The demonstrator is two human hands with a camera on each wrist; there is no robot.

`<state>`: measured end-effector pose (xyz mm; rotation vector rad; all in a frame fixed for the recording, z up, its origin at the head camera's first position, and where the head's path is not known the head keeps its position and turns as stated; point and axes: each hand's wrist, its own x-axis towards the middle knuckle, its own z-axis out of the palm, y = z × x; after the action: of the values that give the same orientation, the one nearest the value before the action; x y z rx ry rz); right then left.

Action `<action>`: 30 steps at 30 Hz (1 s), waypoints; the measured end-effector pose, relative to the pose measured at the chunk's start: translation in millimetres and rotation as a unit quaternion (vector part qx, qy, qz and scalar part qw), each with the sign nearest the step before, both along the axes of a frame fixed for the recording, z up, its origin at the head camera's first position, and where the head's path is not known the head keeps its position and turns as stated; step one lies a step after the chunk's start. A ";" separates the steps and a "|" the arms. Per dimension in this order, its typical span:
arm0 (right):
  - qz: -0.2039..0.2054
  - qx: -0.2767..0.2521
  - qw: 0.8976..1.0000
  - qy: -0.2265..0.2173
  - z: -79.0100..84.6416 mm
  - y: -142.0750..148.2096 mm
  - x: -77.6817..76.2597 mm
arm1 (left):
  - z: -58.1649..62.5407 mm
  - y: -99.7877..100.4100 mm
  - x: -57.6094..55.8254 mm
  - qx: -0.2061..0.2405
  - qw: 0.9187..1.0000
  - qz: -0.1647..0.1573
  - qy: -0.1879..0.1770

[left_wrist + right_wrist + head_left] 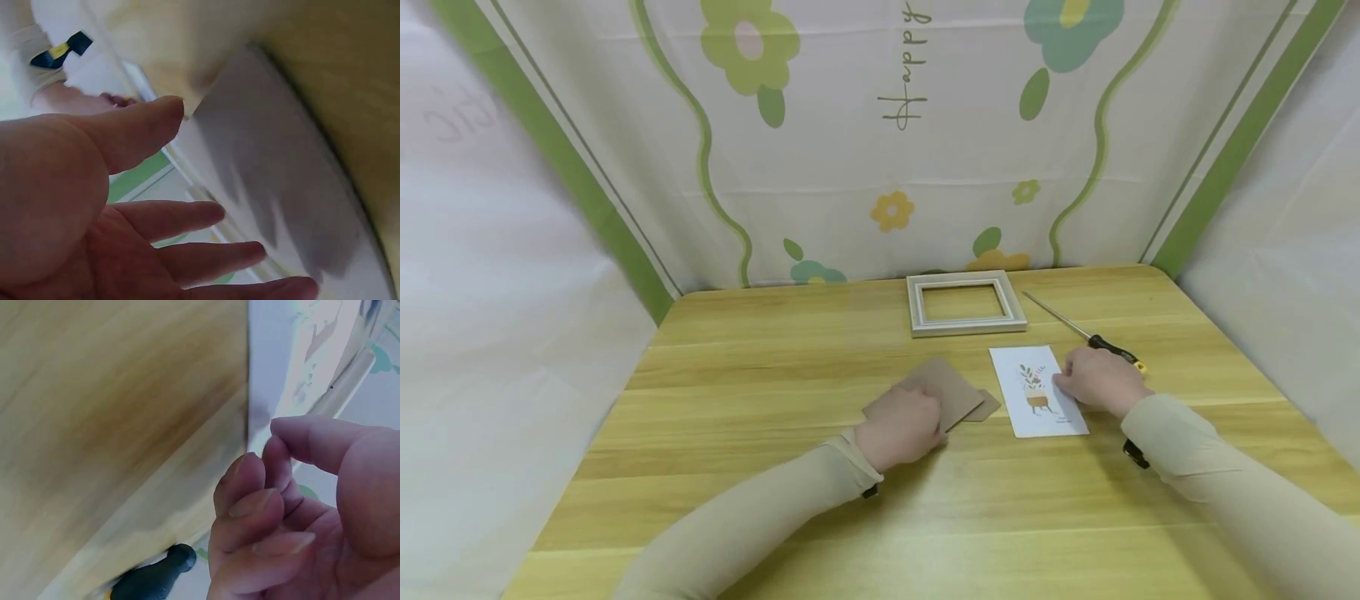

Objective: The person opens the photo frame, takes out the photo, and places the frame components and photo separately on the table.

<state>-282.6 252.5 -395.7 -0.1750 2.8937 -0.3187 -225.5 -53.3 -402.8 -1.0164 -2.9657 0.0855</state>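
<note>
My left hand (901,427) is over a thin brown board (951,387), with a small brown flap (987,406) showing past its right side. In the left wrist view the fingers are spread and nearly straight, casting shadows on the board (262,144). My right hand (1101,379) is at the right edge of a white card (1011,379) printed with a potted plant. Seen from the right wrist, thumb and curled forefinger pinch at the edge of the card (269,356), while the other fingers curl beneath.
A white picture frame (916,304) with an open middle lies near the table's back edge. To its right is a screwdriver (1101,342), its black and yellow handle beside my right hand. A flowered cloth (835,167) hangs behind the wooden table (737,375).
</note>
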 end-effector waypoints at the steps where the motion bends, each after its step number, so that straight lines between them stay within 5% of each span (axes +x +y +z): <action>1: 0.000 0.000 1.000 0.003 1.5 -0.3 0.9 | -1.3 2.4 0.1 -0.014 1.000 0.001 0.003; 9: 0.004 -0.022 1.000 0.022 21.4 0.4 9.0 | -3.7 13.0 3.0 -0.007 0.998 -0.042 0.047; 15: 0.006 -0.038 0.998 0.045 31.7 3.3 14.5 | 19.0 6.9 4.7 -0.021 0.989 -0.074 0.127; 18: 0.007 -0.042 0.998 0.055 34.6 5.9 16.8 | 40.2 -0.9 -1.6 0.065 0.996 -0.054 0.041; 20: 0.008 -0.044 0.997 0.061 35.8 7.1 18.2 | 53.2 -9.2 -9.2 0.137 0.989 -0.013 -0.050; 22: 0.009 -0.049 0.997 0.067 37.2 7.7 19.7 | 61.0 -21.6 -20.8 0.205 0.972 0.032 -0.107; 25: 0.009 -0.056 0.996 0.076 39.4 8.1 22.0 | 65.9 -44.3 -38.7 0.287 0.943 0.099 -0.139; 30: 0.004 -0.063 0.995 0.080 41.7 9.9 25.2 | 56.2 -76.9 -54.9 0.419 0.862 0.170 -0.229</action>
<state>-257.4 262.4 -354.0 -0.2443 3.0306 -0.5095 -280.4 -130.2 -346.6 -0.4107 -2.9291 -1.4810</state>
